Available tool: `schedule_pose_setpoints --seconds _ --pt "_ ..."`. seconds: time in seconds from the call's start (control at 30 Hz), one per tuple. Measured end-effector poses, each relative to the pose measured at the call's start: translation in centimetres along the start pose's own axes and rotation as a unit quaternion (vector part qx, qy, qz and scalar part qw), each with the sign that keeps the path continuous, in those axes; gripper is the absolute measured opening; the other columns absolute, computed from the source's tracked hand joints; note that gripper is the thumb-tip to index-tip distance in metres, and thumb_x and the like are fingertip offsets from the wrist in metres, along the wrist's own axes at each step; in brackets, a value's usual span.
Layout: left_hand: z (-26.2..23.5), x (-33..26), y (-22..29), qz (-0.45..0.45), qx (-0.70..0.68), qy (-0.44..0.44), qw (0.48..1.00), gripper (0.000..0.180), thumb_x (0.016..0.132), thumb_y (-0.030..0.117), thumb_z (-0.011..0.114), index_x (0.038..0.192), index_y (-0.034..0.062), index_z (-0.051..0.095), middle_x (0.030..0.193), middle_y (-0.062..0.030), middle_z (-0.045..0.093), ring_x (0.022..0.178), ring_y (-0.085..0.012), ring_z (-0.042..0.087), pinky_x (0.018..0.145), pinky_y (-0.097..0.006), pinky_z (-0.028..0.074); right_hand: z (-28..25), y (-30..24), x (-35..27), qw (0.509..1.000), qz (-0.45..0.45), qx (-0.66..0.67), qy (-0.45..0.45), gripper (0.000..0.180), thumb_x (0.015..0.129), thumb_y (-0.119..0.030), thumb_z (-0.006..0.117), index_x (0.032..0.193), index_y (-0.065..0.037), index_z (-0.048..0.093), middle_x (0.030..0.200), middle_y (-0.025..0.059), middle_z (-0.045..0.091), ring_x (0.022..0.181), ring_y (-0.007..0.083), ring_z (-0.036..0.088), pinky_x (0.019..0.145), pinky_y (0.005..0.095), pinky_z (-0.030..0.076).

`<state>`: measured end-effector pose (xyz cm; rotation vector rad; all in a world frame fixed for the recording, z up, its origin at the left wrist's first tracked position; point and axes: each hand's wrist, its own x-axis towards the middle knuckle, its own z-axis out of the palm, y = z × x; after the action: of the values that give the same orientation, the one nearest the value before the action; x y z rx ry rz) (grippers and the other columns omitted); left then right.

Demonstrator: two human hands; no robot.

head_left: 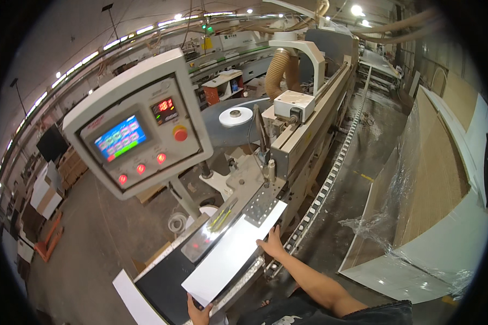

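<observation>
A long white panel (236,252) lies flat on the infeed bed of what looks like an edge-banding machine, its far end over a dotted metal plate (264,208). My left hand (198,313) grips the near corner of the panel, partly cut off by the lower edge of the view. At the panel's right edge is my right hand (273,245), thumb on the top face and fingers along the side; some of its fingertips are hidden. A second white strip (138,300) lies at the left of the dark bed surface (165,281).
A control box (138,124) with a lit screen and a red button stands over the left side. Beyond it, a white tape roll (236,115) sits on a round grey disc. A roller chain track (331,181) runs along the machine's right. Plastic-wrapped boards (425,179) lean farther right.
</observation>
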<state>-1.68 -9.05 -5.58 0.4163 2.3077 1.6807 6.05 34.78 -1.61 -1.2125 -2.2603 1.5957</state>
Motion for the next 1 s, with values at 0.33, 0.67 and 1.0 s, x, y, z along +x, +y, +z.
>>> schedule_pose_setpoints --seconds 0.33,0.67,1.0 --pt "4.5 1.8 8.0 0.078 0.275 0.035 0.958 0.073 0.079 0.013 0.079 0.145 -0.0057 0.052 0.14 -0.0278 0.06 0.125 -0.0438 0.059 0.109 -0.048 0.045 -3.7 2.8 3.2 0.975 -0.222 -0.017 0.007 0.095 0.096 -0.038 0.072 0.151 0.022 0.023 0.16 0.0493 -0.011 0.153 0.0615 -0.008 0.127 0.0579 0.014" --pt "12.2 3.4 6.8 0.141 0.32 0.1 0.932 0.067 0.08 0.017 0.076 0.141 -0.004 0.057 0.139 -0.0286 0.06 0.13 -0.0488 0.054 0.113 -0.053 0.041 -11.1 5.2 9.7 0.967 -0.253 -0.009 0.018 0.081 0.091 -0.023 0.075 0.141 0.026 0.033 0.159 0.0508 -0.01 0.15 0.0668 -0.005 0.126 0.0606 0.013" --pt "23.1 8.9 9.1 0.159 0.373 0.098 0.909 0.05 0.076 0.043 0.082 0.11 0.0084 0.069 0.138 -0.0182 0.06 0.131 -0.0389 0.053 0.115 -0.063 0.026 -20.4 7.4 17.0 0.978 -0.119 0.172 -0.015 0.107 0.096 -0.035 0.075 0.166 0.0 0.004 0.172 0.0273 0.013 0.159 0.0343 0.02 0.126 0.0451 0.026"
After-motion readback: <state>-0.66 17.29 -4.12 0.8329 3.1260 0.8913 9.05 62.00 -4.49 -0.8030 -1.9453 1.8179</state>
